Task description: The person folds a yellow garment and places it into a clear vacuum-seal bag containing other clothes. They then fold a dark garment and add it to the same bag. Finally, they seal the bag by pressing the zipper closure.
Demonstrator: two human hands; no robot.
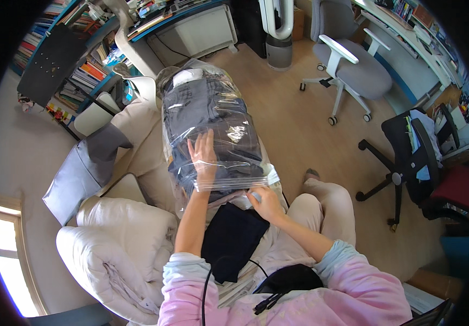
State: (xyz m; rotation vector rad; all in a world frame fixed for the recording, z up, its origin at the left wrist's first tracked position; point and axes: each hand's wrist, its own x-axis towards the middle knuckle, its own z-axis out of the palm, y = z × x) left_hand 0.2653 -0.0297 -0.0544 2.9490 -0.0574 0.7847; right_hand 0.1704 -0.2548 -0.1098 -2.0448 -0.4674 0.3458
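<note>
A large clear plastic zip bag [234,185] lies before me, filled with dark folded clothes [191,104]. My left hand [202,151] reaches in through the bag's near opening. It lies flat on the clothes beneath the clear film, fingers extended and somewhat apart. At the right end of the opening, my right hand [265,203] pinches the zip edge between thumb and fingers. A folded dark navy cloth [234,238] lies below the opening, between my forearms.
On the left are a rolled cream quilt [112,252] and a grey cushion [90,163]. A white fan [277,32], a grey swivel chair [352,61] and a black office chair [407,163] stand on the wooden floor. Bookshelves [92,69] line the far left.
</note>
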